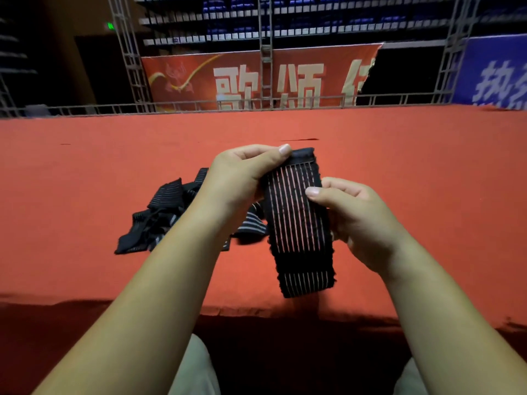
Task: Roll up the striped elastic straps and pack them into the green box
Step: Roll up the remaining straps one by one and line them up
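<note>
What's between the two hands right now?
In the head view, only the striped strap, gripped by the left hand at its top and the right hand at its side.

Both hands, left (242, 181) and right (356, 215), pinch striped strap (296, 223) above red table (427, 155); strap pile (165, 215) left.

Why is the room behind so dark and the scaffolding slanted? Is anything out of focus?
Head view: light falls on the red cloth-covered table, left hand and right hand; the hall behind is dim; a shadow darkens the table's near edge; the wide lens slants the grey metal trusses; the black striped elastic strap looks fairly sharp, the red banner with white lettering soft.
</note>
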{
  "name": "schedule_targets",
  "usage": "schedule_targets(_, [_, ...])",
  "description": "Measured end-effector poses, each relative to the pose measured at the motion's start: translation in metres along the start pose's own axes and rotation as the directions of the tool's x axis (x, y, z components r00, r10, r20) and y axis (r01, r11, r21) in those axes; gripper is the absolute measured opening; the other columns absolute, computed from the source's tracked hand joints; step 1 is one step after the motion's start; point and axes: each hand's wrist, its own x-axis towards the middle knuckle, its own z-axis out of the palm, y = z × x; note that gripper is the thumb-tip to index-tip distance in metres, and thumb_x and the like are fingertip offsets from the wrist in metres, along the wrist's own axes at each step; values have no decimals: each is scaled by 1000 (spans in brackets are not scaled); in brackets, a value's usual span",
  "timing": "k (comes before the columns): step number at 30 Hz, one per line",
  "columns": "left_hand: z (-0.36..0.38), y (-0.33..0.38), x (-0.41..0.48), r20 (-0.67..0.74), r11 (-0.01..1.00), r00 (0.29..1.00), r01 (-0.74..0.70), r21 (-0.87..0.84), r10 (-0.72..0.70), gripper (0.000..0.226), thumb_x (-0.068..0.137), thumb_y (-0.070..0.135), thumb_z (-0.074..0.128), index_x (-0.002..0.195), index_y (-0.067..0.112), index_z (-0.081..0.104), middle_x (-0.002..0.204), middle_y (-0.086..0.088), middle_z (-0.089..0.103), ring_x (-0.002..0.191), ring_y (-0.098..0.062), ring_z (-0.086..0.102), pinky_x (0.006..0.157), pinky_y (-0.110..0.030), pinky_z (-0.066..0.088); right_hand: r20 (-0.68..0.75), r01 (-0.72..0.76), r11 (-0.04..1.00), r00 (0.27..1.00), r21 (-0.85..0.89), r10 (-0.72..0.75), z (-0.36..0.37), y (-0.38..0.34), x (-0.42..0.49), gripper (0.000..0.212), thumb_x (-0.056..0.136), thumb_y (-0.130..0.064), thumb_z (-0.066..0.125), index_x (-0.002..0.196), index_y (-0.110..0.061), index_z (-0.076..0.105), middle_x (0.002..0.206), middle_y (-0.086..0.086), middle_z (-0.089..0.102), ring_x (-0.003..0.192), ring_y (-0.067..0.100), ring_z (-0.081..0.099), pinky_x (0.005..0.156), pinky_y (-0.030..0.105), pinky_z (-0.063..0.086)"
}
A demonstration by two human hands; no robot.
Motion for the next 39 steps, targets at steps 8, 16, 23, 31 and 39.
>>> schedule_targets(8, [-9,13,-2,-6,995,998,58,-78,-59,39,100,37,77,113,1,77,90,-11,77,73,-23,72,68,-32,57,-82,58,998,995,-7,-58,18,-18,28,13,105,-28,68,102,-16,70,66,4,57,40,17,43,36,21,33])
schedule_targets(16, [-46,-59,-24,69,943,941,328,61,-332,53,106,55,60,122,7,76,94,-6,71,78,-23,67,75,-38,60,-259,-57,989,966,-137,20,28,27,64,10,102,-12,62,106,-12,71,65,-2,63,44,15,51,35,24,38])
schedule_targets(23, [-71,-115,-58,77,896,898,420,140,-433,26,111,33,59,105,12,72,82,-3,66,63,-14,63,62,-32,60,-283,-179,974,950,-139,134,40,70,83,15,104,-17,64,114,-23,73,68,5,62,40,13,51,37,23,43])
schedule_targets(31, [-89,-108,-76,43,896,896,438,75,-442,19,111,27,57,116,10,63,67,-4,47,40,-7,37,34,-19,28,-276,-153,977,955,-152,107,61,97,95,17,103,-31,71,101,-16,78,75,4,70,57,18,61,51,29,52])
schedule_targets(39, [-116,-103,-86,-41,815,835,545,198,-548,32,111,35,56,86,15,62,61,0,61,45,-13,52,43,-23,36,-359,-182,966,927,-183,106,88,129,116,23,106,-28,65,87,-18,72,73,0,71,56,14,62,54,30,49])
